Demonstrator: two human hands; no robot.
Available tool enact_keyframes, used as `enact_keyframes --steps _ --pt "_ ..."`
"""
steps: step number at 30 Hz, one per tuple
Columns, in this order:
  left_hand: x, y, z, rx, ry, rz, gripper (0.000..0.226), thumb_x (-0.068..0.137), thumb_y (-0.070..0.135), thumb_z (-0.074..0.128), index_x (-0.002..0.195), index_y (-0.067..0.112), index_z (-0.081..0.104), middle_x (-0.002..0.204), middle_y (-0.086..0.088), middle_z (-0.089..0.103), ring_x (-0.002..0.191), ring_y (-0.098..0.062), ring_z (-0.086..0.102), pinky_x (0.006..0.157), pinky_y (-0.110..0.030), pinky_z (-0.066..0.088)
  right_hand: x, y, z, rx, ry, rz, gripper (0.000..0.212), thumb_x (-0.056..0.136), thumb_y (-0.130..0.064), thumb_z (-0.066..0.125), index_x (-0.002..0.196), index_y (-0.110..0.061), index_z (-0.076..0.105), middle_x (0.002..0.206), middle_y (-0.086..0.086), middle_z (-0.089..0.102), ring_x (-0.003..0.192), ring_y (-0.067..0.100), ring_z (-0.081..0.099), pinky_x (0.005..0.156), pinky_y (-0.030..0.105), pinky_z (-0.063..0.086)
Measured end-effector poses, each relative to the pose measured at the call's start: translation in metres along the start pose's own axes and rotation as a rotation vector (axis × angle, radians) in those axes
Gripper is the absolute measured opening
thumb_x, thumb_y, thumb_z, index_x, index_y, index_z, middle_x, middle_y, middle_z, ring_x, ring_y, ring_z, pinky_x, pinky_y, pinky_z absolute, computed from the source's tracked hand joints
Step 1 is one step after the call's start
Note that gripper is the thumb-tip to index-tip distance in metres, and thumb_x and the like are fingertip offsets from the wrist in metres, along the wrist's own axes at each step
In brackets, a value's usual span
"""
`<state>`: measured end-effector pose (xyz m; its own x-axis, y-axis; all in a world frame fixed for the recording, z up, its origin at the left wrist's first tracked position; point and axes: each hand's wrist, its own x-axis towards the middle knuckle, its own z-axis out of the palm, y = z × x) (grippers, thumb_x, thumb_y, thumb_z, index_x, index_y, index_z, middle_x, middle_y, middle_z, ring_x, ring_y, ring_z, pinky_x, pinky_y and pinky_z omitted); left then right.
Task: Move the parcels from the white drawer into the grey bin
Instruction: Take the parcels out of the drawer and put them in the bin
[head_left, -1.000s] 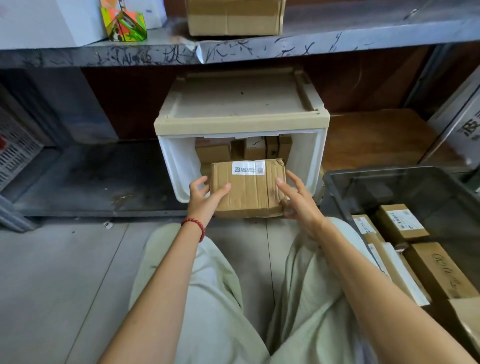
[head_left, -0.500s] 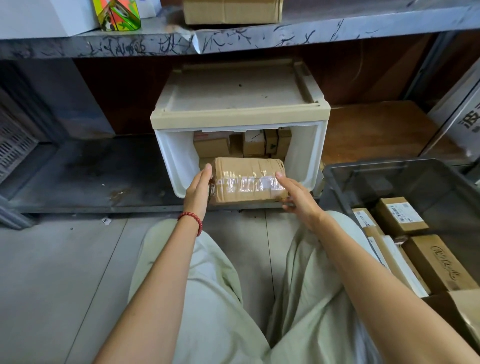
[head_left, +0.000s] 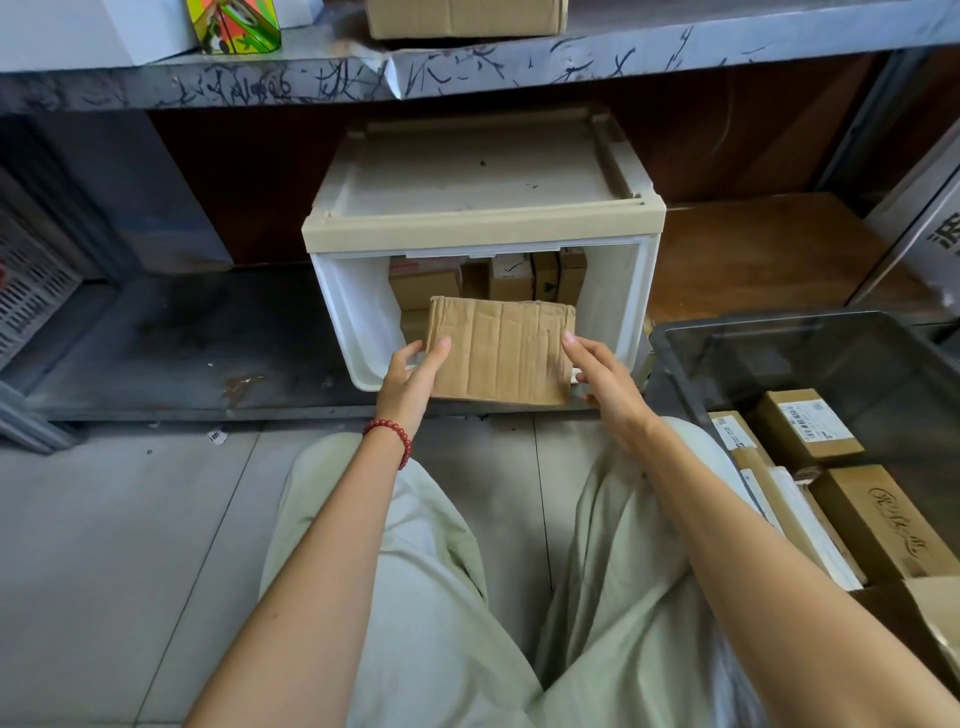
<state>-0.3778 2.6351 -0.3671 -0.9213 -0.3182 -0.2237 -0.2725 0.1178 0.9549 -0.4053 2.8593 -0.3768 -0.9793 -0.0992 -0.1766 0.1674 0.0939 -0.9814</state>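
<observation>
Head view: the left hand (head_left: 410, 374), with a red bead bracelet (head_left: 389, 439) on its wrist, grips the left edge of the parcel (head_left: 501, 351). Its thumb lies on the face turned to the camera and its fingers curl behind. The parcel is held tilted in front of the mouth of the white drawer (head_left: 618, 301), with a plain, creased cardboard face toward the camera. Half a second ago that face carried clear tape, and a second ago it carried a white label. The parcel has therefore been turned between the hands, while its place at the drawer mouth is unchanged. Further parcels (head_left: 423, 283) stand at the back of the drawer. The right hand (head_left: 605, 379) holds the right edge of the parcel, one fingertip on the near face and the other fingers curled under the lower corner. To the right, just beside the drawer, stands the grey bin (head_left: 670, 358), and several boxes (head_left: 808, 428) lie in it
</observation>
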Motion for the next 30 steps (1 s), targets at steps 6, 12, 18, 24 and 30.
enact_keyframes --steps 6,12,18,24,30 --pt "-0.002 -0.001 0.003 -0.013 -0.004 0.019 0.044 0.083 0.055 0.062 0.118 0.037 0.043 0.114 0.007 0.051 0.106 -0.017 0.051 0.084 -0.034 0.04 0.004 -0.001 -0.003 0.01 0.018 0.009 0.053 0.089 -0.066 0.044 0.126 -0.029 0.046 0.126 -0.009 0.046 0.117 0.011 0.044 0.097 0.034 0.035" --pt "-0.001 0.0 0.002 -0.032 0.046 0.052 0.04 0.085 0.051 0.062 0.119 0.035 0.048 0.098 0.017 0.056 0.094 -0.008 0.056 0.069 -0.024 0.042 0.005 -0.003 -0.001 0.038 -0.065 0.058 0.071 0.08 -0.077 0.038 0.134 -0.03 0.038 0.132 -0.007 0.045 0.122 0.021 0.046 0.105 0.045 0.038" --pt "-0.003 0.004 0.003 -0.049 0.003 0.071 0.037 0.085 0.049 0.063 0.116 0.035 0.05 0.107 0.01 0.06 0.093 -0.003 0.057 0.062 -0.016 0.043 0.005 -0.005 -0.001 0.019 -0.082 0.036 0.095 0.068 -0.087 0.041 0.146 -0.035 0.034 0.14 -0.009 0.047 0.123 0.019 0.045 0.104 0.045 0.037" --pt "-0.005 0.015 0.008 -0.03 -0.069 0.117 0.049 0.081 0.049 0.067 0.119 0.028 0.045 0.124 -0.003 0.057 0.11 -0.021 0.059 0.087 -0.039 0.054 0.005 -0.018 -0.026 0.053 -0.132 -0.006 0.048 0.092 -0.051 0.054 0.136 -0.037 0.041 0.12 -0.017 0.057 0.109 0.004 0.054 0.077 0.026 0.044" --pt "-0.023 0.029 0.048 -0.108 -0.056 0.178 0.05 0.078 0.047 0.071 0.114 0.03 0.042 0.124 -0.009 0.057 0.111 -0.021 0.058 0.089 -0.046 0.054 -0.011 -0.034 -0.067 0.064 -0.075 -0.067 0.05 0.083 -0.046 0.059 0.129 -0.035 0.044 0.114 -0.017 0.058 0.112 0.008 0.055 0.093 0.04 0.043"
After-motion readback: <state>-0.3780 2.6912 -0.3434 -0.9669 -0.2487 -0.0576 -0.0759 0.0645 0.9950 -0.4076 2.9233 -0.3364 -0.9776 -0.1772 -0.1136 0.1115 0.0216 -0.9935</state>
